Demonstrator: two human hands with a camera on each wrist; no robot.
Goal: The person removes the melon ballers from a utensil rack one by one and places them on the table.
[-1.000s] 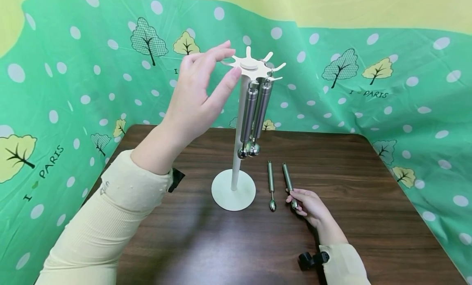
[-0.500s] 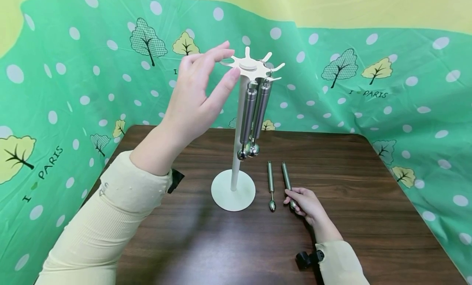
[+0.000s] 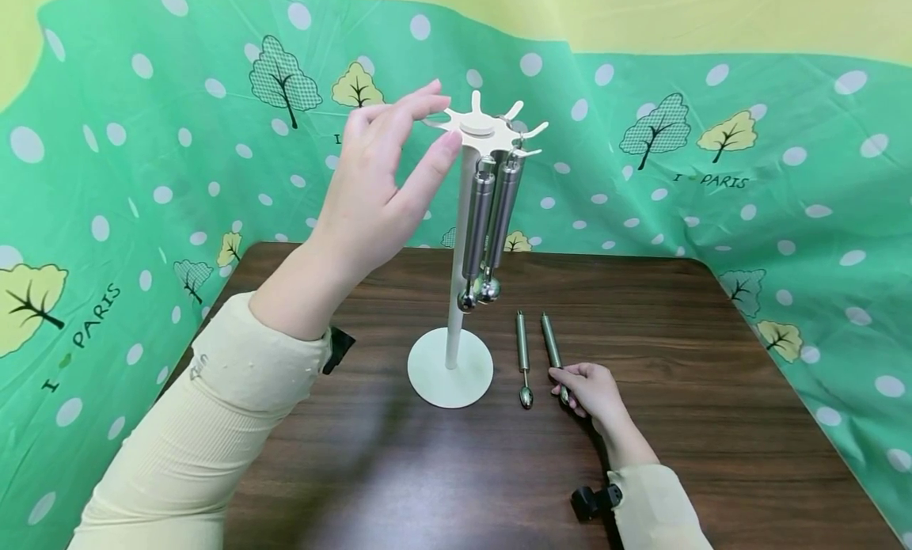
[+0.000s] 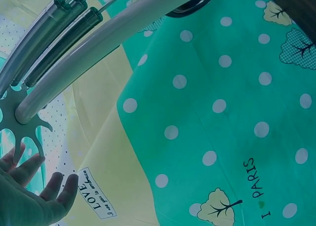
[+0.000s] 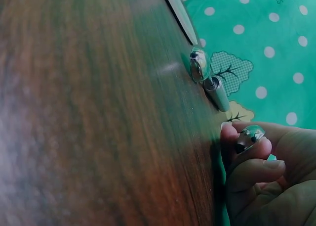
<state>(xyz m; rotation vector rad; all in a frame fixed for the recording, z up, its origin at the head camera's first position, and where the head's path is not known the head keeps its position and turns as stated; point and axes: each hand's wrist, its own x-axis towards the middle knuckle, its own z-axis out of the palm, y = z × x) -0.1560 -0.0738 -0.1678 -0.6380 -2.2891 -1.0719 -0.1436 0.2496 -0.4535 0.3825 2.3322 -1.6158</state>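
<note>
A white stand (image 3: 466, 218) with a round base and a star-shaped top of prongs stands on the table. Several metal utensils (image 3: 479, 218) with thick cylindrical handles and rounded shiny ends hang from its right side. My left hand (image 3: 378, 186) is at the left of the top, thumb and fingertips at the prongs, fingers spread; the left wrist view shows the fingertips by the prongs (image 4: 29, 134). To the right of the base, my right hand (image 3: 594, 392) pinches a small metal spoon (image 3: 551, 340) near its bowl end, which the fingers partly hide. A similar spoon (image 3: 524, 360) lies to its left.
The dark wooden table (image 3: 712, 376) stretches around the stand, with its back edge near a green dotted curtain (image 3: 627, 218). A black wrist camera (image 3: 594, 502) sits at the right sleeve, close over the tabletop.
The handle end of the pinched spoon has shifted slightly left, and my right hand has moved a little with it. My left hand stays at the stand's top.
</note>
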